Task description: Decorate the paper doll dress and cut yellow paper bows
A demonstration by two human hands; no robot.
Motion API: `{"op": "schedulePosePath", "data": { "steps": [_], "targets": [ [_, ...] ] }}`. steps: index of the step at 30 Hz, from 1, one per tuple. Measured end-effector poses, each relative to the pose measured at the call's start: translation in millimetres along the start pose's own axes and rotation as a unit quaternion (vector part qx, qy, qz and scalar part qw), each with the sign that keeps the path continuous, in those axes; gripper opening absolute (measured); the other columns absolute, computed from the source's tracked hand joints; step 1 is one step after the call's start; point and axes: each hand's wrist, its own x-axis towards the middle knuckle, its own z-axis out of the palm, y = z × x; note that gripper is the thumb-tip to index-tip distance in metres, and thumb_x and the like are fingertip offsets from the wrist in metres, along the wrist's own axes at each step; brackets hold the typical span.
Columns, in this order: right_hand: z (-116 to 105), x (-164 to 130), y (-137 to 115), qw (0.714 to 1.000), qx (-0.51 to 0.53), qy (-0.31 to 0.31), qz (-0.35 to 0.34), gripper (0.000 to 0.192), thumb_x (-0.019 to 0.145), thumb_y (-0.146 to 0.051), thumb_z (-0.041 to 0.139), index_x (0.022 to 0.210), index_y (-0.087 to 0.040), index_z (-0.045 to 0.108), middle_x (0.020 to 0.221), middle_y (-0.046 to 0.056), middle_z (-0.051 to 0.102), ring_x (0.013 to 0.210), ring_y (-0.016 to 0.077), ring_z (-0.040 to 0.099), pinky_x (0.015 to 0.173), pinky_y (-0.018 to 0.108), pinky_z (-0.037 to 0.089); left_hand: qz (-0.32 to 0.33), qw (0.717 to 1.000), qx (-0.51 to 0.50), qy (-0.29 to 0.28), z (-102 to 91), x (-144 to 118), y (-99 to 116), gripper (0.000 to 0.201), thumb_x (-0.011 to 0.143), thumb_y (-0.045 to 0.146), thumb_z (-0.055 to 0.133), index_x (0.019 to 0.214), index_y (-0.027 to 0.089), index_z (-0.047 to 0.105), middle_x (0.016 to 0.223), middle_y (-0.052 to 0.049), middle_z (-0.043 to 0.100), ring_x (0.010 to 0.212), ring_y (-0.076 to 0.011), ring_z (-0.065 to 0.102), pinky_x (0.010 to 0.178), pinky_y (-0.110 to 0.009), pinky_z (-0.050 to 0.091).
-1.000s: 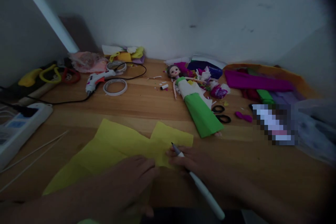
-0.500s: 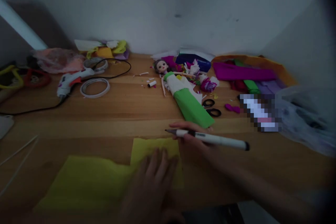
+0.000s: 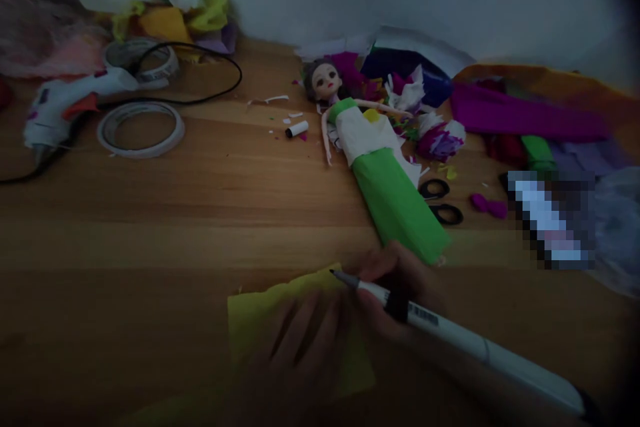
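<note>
A white marker (image 3: 450,328) with a dark tip is gripped between the fingers of my right hand (image 3: 395,287). Its tip points left at the upper right corner of the yellow paper (image 3: 250,320); whether it touches I cannot tell. Spread flat across that paper is my left hand (image 3: 303,340), pressing it on the table. Just beyond my hands lies a doll (image 3: 327,80) in a white top and long green paper skirt (image 3: 400,203). The marker's small white cap (image 3: 297,129) appears to lie to the doll's left.
At left lie a glue gun (image 3: 75,107) with a black cord and tape rolls (image 3: 141,152). Scissors (image 3: 447,213) sit under the skirt's right side. A purple paper bow (image 3: 489,205), a blurred-out phone-like object (image 3: 547,220) and coloured crepe paper (image 3: 525,113) are at right.
My view has moved closer and lower. The marker tip has come down to the yellow paper's top corner. The larger yellow sheet at left has mostly dropped out of sight.
</note>
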Motion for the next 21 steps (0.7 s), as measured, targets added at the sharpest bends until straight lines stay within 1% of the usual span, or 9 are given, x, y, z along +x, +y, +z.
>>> {"op": "schedulePosePath", "data": {
  "steps": [2,4,6,8,9,11,13,15,21],
  "targets": [
    [-2.4,1.0,3.5,0.999,-0.031,-0.020,0.011,0.018,0.078,-0.024,0.066,0.077,-0.027,0.048,0.064,-0.001,0.057,0.051,0.0147,0.052,0.043,0.029,0.039,-0.005,1.000,-0.004,-0.014,2.5,-1.8,1.2,0.052,0.095,0.026,0.034,0.147,0.024,0.029,0.143,-0.001,0.047,0.126,-0.0303,0.049,0.098,-0.043,0.041],
    [-5.7,2.7,5.0,0.997,-0.062,-0.046,0.022,0.018,0.081,-0.022,0.065,0.076,-0.027,0.049,0.065,0.000,0.060,0.054,0.0157,0.057,0.046,0.029,0.043,-0.007,1.000,0.000,-0.010,5.2,-2.4,1.9,0.051,0.094,0.028,0.038,0.145,0.026,0.034,0.144,-0.002,0.047,0.128,-0.0332,0.046,0.100,-0.046,0.040],
    [-8.2,4.7,3.8,0.992,-0.092,-0.079,0.024,0.017,0.084,-0.021,0.063,0.075,-0.028,0.049,0.065,0.001,0.063,0.054,0.0161,0.058,0.046,0.030,0.044,-0.007,1.000,0.016,0.013,7.0,-1.8,2.0,0.047,0.093,0.032,0.041,0.140,0.024,0.043,0.145,-0.003,0.045,0.131,-0.0367,0.041,0.103,-0.048,0.037],
    [-8.1,6.3,1.1,0.989,-0.113,-0.098,0.011,0.017,0.086,-0.021,0.060,0.074,-0.028,0.050,0.063,0.001,0.062,0.050,0.0153,0.056,0.043,0.029,0.042,-0.010,0.999,0.036,0.035,8.3,-0.3,2.4,0.044,0.092,0.037,0.044,0.132,0.022,0.052,0.146,-0.003,0.043,0.133,-0.0403,0.035,0.105,-0.051,0.032],
    [-7.0,6.8,-0.2,0.988,-0.120,-0.096,0.001,0.018,0.086,-0.020,0.059,0.073,-0.028,0.050,0.062,0.000,0.062,0.048,0.0149,0.055,0.041,0.029,0.040,-0.010,0.998,0.041,0.043,9.1,0.7,3.1,0.043,0.091,0.039,0.046,0.128,0.022,0.055,0.147,-0.002,0.042,0.134,-0.0410,0.033,0.107,-0.051,0.030],
    [-3.0,6.8,-2.2,0.989,-0.132,-0.064,-0.021,0.018,0.086,-0.020,0.060,0.073,-0.028,0.050,0.059,-0.001,0.060,0.046,0.0143,0.053,0.040,0.029,0.039,-0.028,0.997,0.031,0.062,10.8,3.1,6.0,0.042,0.089,0.040,0.048,0.126,0.022,0.057,0.148,-0.001,0.039,0.136,-0.0395,0.029,0.110,-0.050,0.026],
    [1.8,5.8,-2.9,0.989,-0.143,-0.023,-0.032,0.019,0.085,-0.022,0.061,0.071,-0.027,0.050,0.056,-0.002,0.058,0.044,0.0135,0.052,0.038,0.028,0.037,-0.068,0.994,0.007,0.083,12.3,5.8,10.5,0.042,0.088,0.034,0.050,0.128,0.023,0.055,0.151,0.000,0.034,0.138,-0.0366,0.027,0.114,-0.049,0.021],
    [5.2,4.5,-2.7,0.986,-0.162,-0.001,-0.037,0.020,0.085,-0.022,0.061,0.069,-0.027,0.050,0.054,-0.003,0.057,0.042,0.0128,0.050,0.037,0.028,0.035,-0.099,0.990,-0.012,0.104,12.8,8.7,15.3,0.043,0.087,0.027,0.050,0.129,0.021,0.054,0.153,-0.001,0.030,0.138,-0.0355,0.028,0.115,-0.049,0.018],
    [4.3,2.6,-2.4,0.977,-0.210,0.003,-0.041,0.019,0.085,-0.025,0.062,0.069,-0.026,0.050,0.052,-0.004,0.056,0.040,0.0115,0.047,0.037,0.027,0.034,-0.113,0.988,-0.009,0.103,9.7,13.3,19.7,0.044,0.087,0.024,0.048,0.131,0.020,0.053,0.152,-0.001,0.033,0.131,-0.0336,0.036,0.116,-0.049,0.018]
  ]
}}
